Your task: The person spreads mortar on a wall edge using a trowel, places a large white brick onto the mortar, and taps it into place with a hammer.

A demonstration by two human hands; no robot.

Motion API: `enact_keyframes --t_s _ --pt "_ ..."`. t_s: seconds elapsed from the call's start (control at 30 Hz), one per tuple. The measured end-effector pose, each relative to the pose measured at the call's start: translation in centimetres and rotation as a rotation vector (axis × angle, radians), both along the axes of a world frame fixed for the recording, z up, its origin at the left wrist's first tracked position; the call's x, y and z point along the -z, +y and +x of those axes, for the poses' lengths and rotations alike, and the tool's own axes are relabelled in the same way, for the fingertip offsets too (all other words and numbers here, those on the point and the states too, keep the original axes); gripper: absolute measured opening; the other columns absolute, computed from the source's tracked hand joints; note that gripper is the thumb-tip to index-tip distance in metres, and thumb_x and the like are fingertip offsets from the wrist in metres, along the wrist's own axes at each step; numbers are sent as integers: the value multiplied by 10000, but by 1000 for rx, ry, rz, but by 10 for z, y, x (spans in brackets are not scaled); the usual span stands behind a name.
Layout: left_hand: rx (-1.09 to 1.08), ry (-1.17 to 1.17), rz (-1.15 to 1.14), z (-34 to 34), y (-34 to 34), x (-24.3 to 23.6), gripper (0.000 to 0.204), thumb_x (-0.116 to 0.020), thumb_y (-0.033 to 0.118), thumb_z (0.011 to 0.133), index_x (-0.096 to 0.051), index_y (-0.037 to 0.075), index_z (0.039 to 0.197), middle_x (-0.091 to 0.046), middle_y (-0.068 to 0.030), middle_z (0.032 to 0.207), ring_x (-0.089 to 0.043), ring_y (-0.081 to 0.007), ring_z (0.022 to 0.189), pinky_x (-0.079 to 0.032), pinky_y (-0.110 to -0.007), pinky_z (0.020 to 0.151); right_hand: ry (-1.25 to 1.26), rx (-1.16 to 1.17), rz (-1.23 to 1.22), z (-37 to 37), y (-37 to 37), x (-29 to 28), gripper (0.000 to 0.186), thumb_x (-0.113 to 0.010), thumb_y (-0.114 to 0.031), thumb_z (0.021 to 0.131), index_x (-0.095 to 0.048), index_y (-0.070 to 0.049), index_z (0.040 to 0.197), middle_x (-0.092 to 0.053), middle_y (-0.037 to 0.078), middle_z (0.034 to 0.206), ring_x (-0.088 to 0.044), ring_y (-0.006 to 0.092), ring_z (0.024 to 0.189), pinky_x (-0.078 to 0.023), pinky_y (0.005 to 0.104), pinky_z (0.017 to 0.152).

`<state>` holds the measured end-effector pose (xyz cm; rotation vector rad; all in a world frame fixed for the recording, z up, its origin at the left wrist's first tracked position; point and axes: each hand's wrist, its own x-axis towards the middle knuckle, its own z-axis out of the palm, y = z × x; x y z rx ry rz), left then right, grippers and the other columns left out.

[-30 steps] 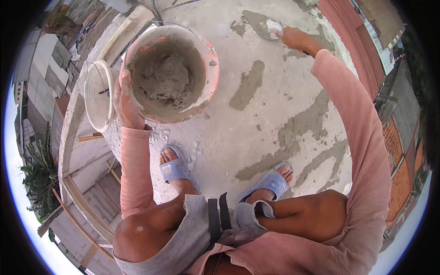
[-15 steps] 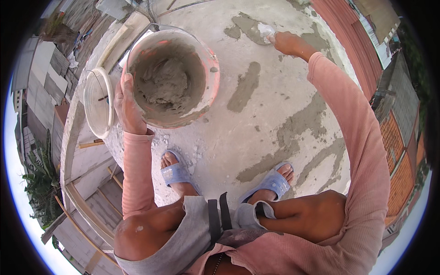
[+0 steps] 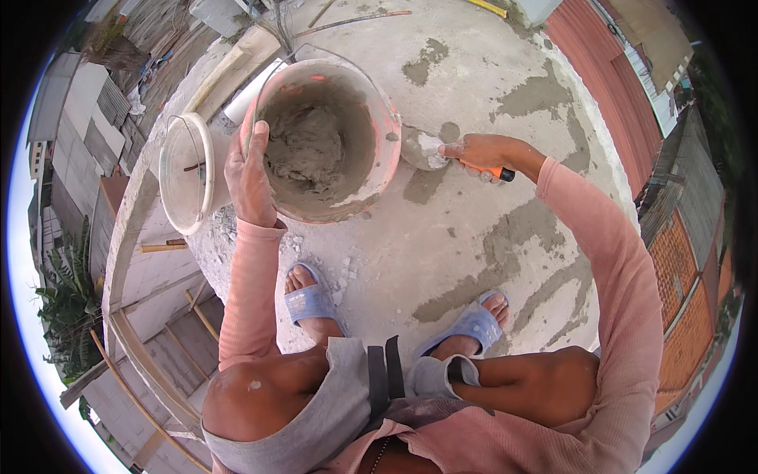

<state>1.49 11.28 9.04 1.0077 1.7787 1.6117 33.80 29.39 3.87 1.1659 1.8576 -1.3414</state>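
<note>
My left hand [image 3: 253,182] grips the left rim of a pale, orange-tinged bucket [image 3: 384,146], its thumb over the edge. Wet grey mortar [image 3: 304,150] lies inside, and the wire handle is raised at the far side. In my right hand [image 3: 493,148] is a trowel [image 3: 499,171] with an orange and black grip. Its mortar-smeared blade lies just off the bucket's right wall, low over the concrete; whether it touches the surface I cannot tell. Beneath and beside the blade is a wet mortar patch [image 3: 424,187].
A clear pail [image 3: 175,174] with a white rim stands left of the bucket, near the slab's edge. Beyond that edge are lower walls and poles [image 3: 203,314]. Mortar smears [image 3: 517,237] mark the concrete on the right. Red metal roofing [image 3: 604,87] borders the far right.
My right hand has brought the trowel left and nearer, from the far mortar patch to the bucket's side. That far patch looks smaller. The bucket sits slightly farther right in view, still held.
</note>
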Motion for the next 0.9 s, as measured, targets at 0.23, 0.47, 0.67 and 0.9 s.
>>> enact_keyframes --t_s 0.23,0.47,0.67,0.9 --pt "51 -48 38 14 13 -9 558 -607 408 1036 -603 28 1444 -646 -111 1349 -561 -180 1272 -394 -343 1138 207 213 587 117 -26 -45 484 -485 -460 1031 -627 1 986 -619 127 785 -601 283 630 -504 368 600" --pt "277 -30 -41 16 43 -19 480 -577 339 1047 -629 -39 1337 -705 -117 1228 -679 -199 1116 -546 -338 981 197 -116 993 45 -74 -121 169 -637 -210 983 -644 -47 1027 -612 142 884 -682 331 860 -547 430 688" --pt "327 52 -76 16 62 -11 467 -581 357 1038 -661 -29 1290 -714 -99 1166 -680 -171 1083 -547 -329 968 107 -537 1193 -15 -67 -73 165 -633 -93 904 -694 -70 1056 -672 103 1009 -722 283 862 -600 418 734" --pt "306 153 -83 18 60 -12 451 -570 345 1032 -671 -26 1267 -720 -87 1119 -687 -165 1041 -553 -322 946 329 -538 938 -48 -89 -101 248 -641 -230 943 -714 -61 1109 -712 94 1002 -725 278 942 -594 404 755"
